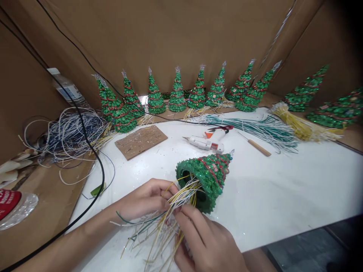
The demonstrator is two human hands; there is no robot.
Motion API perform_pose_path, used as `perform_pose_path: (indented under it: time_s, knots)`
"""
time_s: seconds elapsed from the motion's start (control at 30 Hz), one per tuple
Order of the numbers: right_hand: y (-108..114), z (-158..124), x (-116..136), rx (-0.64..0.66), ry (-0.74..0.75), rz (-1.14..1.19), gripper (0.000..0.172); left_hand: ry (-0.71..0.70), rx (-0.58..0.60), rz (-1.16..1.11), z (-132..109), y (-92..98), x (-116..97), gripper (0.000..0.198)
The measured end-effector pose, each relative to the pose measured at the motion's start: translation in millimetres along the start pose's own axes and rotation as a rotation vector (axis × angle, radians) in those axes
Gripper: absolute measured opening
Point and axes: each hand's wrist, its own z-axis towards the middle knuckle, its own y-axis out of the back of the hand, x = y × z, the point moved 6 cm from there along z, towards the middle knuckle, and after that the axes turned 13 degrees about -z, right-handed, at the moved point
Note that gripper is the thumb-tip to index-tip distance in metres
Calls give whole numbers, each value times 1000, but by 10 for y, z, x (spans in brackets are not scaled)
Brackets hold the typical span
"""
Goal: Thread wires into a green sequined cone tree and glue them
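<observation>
A green glittery Christmas tree ornament (211, 173) with red garlands lies on its side on the white table, its hollow base facing me. Out of the base spills a bundle of thin wires (184, 194), white, yellow and green. My left hand (150, 198) is closed on the bundle from the left, thumb and fingers pinching it. From the right, my right hand (202, 238) also pinches wires just below the opening. Some fingertips are hidden behind the strands, whose loose ends fan out toward me.
Beyond the tree lie a hot glue gun (204, 143), red-handled snips (224, 128), a wooden-handled awl (259, 147) and a cardboard piece (141, 141). Green-white wires (255, 130) and yellow wires (303, 124) sit at back right. Several finished trees (177, 92) line the back. A black cable (85, 128) crosses the left.
</observation>
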Motion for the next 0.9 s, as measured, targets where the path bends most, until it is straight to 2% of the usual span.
perform_pose_path:
  time_s: [0.3, 0.47, 0.9]
  knots:
    - [11, -9, 4, 7, -12, 8, 39, -27, 50, 1, -12, -17, 21, 20]
    - [-3, -26, 17, 13, 6, -14, 46, -25, 10, 63, 15, -10, -6, 13]
    - [-6, -39, 4, 2, -17, 11, 47, -24, 19, 42, 12, 5, 24, 9]
